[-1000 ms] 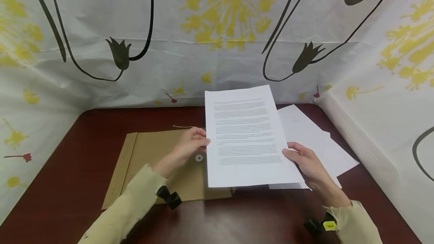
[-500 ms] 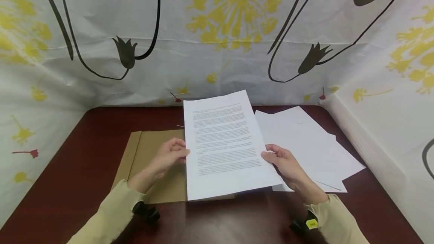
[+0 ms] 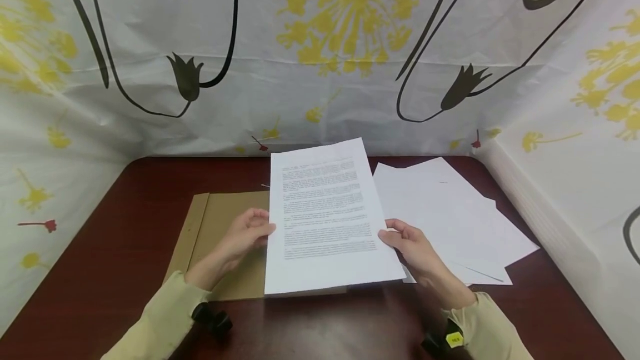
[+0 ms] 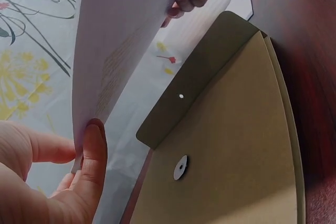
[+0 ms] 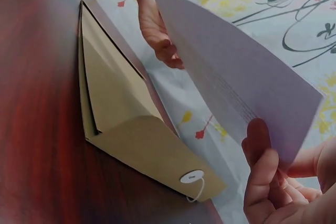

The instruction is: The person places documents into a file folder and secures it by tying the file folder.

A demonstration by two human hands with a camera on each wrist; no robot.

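Observation:
Both hands hold up a white sheaf of printed paper (image 3: 325, 215) by its long sides, tilted above the table. My left hand (image 3: 245, 235) pinches the left edge; in the left wrist view its thumb lies on the printed face, fingers behind. On the opposite edge, my right hand (image 3: 412, 246) grips lower down, thumb on the front. Under the paper lies a brown kraft document envelope (image 3: 220, 215), partly hidden in the head view. The wrist views show its flap (image 4: 210, 72) folded out, a white button disc (image 4: 180, 167) on the body and a string button (image 5: 192, 176) on the flap.
Several loose white sheets (image 3: 440, 210) lie fanned out on the right of the dark red-brown table (image 3: 325, 329). White cloth (image 3: 320, 99) with yellow and grey flower prints hangs behind the table and along both sides.
Both hands have carried the paper left and slightly down, farther over the envelope, uncovering more of the loose sheets on the right. In the last half second it has moved only slightly.

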